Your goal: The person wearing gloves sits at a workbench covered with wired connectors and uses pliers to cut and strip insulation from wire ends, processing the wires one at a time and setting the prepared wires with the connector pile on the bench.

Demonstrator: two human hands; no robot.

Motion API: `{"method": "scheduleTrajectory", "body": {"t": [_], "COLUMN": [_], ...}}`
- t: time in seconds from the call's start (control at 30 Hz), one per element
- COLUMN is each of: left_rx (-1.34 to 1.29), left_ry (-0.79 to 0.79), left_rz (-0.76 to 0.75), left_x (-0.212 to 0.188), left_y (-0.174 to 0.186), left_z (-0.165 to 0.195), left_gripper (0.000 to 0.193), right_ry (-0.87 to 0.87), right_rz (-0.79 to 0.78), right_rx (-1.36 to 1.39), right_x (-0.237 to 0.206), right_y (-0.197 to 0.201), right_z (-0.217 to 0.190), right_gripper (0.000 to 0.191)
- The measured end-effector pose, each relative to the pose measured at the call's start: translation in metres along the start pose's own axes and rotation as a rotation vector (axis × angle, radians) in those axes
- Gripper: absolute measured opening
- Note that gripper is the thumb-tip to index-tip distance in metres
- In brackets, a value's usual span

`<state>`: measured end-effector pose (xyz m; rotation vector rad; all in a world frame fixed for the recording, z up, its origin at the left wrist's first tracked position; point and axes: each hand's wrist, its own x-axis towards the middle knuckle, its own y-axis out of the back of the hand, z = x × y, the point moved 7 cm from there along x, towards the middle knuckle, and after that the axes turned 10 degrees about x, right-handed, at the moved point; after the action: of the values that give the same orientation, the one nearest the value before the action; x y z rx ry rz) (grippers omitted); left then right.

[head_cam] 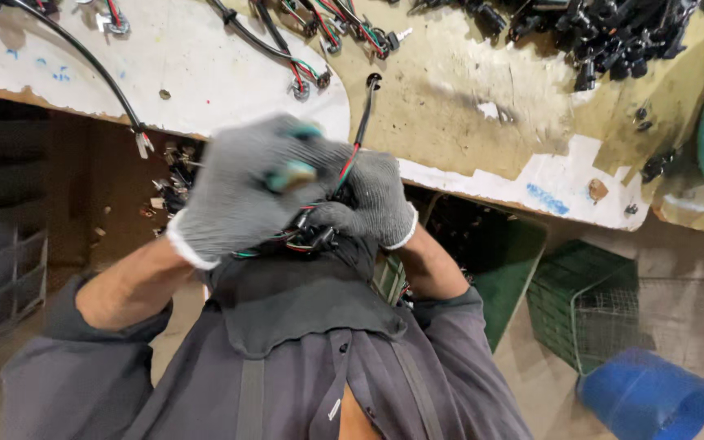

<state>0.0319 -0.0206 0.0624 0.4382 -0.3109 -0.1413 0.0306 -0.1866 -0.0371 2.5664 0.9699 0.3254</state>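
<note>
Closest in, a grey shirt [303, 367] and bared forearms. Just above, gloved left hand [242, 191], blurred, fingers curled around a bundle of red, green and black wires [307, 236], something small and teal pinched at the fingertips. Gloved right hand [376, 204] beside it, touching, fingers closed on the same bundle; a black cable [364, 114] leading up onto the worn workbench [466, 106]. Farther off, a heap of black connectors [613, 33]. Lower right, a green crate [572, 301] and blue bucket [645, 395].
</note>
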Motion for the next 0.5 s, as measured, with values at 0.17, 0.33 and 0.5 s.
{"method": "scheduleTrajectory", "body": {"t": [0.17, 0.33, 0.5], "left_rx": [-0.091, -0.168, -0.086], "left_ry": [-0.094, -0.304, -0.23], "left_rz": [-0.027, -0.082, -0.081], "left_x": [-0.026, -0.07, -0.019], "left_y": [-0.016, -0.049, -0.039], "left_z": [-0.013, -0.006, 0.01], "left_gripper": [0.004, 0.013, 0.026], "right_ry": [0.177, -0.038, 0.162], "right_rz": [0.049, -0.292, -0.229], "right_rx": [-0.194, -0.313, -0.029], "right_x": [-0.006, -0.01, -0.006], "right_y": [-0.015, -0.054, -0.03], "right_z": [-0.002, 0.022, -0.018], "right_gripper": [0.044, 0.034, 0.035]}}
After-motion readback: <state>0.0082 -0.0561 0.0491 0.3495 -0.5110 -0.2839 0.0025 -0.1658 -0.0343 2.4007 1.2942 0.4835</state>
